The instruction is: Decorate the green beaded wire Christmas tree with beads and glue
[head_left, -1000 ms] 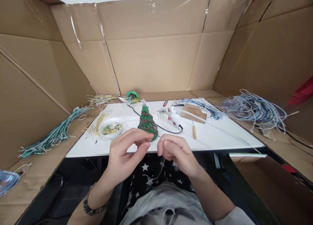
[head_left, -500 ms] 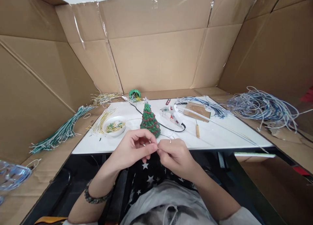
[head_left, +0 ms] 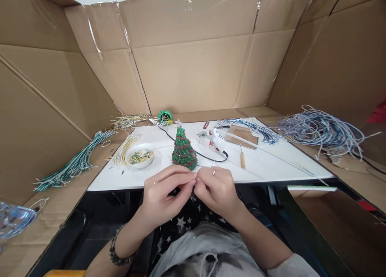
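At the table's front edge my left hand [head_left: 164, 194] and my right hand [head_left: 218, 191] meet fingertip to fingertip. Thumb and forefinger of the left are pinched together, and the right is curled closed. Something tiny and pale shows between them, too small to name. Just beyond my fingers a small green beaded Christmas tree [head_left: 183, 150] stands upright, with red garlands and a pale star on top. To its left a white bowl [head_left: 139, 165] holds short green, yellow and white pieces.
A hot glue gun [head_left: 214, 142] with its black cord lies right of the tree, near a wooden-handled awl [head_left: 242, 160] and a cardboard piece [head_left: 241, 137]. Green strands [head_left: 72, 160] lie left, a blue-white wire bundle [head_left: 322, 132] right. Cardboard walls [head_left: 193, 76] surround the white table [head_left: 271, 168].
My left fingers have straightened and come together at the tips, and that hand has shifted slightly. My right hand has barely moved. The view has shifted a little; the tree still stands in place.
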Motion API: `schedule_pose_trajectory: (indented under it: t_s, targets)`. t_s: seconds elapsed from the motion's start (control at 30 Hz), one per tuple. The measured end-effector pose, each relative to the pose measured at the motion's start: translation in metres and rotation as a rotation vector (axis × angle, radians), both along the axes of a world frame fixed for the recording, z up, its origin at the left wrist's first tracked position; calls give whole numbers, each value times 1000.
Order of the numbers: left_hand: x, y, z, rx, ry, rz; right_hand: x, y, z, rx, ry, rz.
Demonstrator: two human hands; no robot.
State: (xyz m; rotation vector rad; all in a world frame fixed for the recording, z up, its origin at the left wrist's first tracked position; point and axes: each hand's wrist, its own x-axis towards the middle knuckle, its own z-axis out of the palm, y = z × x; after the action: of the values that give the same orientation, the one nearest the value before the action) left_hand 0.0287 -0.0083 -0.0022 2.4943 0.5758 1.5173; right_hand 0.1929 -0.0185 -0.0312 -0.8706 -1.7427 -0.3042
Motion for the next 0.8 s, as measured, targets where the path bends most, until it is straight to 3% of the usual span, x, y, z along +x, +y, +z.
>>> schedule_pose_trajectory:
  t_s: [0.23, 0.5, 0.6, 0.8]
  targets:
    - [-1, -7, -2, 142, 97, 57, 2, 1, 1, 59, -32, -48]
    - [-3, -13, -21, 448, 182, 227, 3, -3, -2, 11, -51, -1]
    - [-4, -13, -15, 319, 143, 147, 5, -3, -3, 7, -61, 35]
    - [-3, -3, 1, -258, -57, -209, 11, -6, -1, -56, 38, 207]
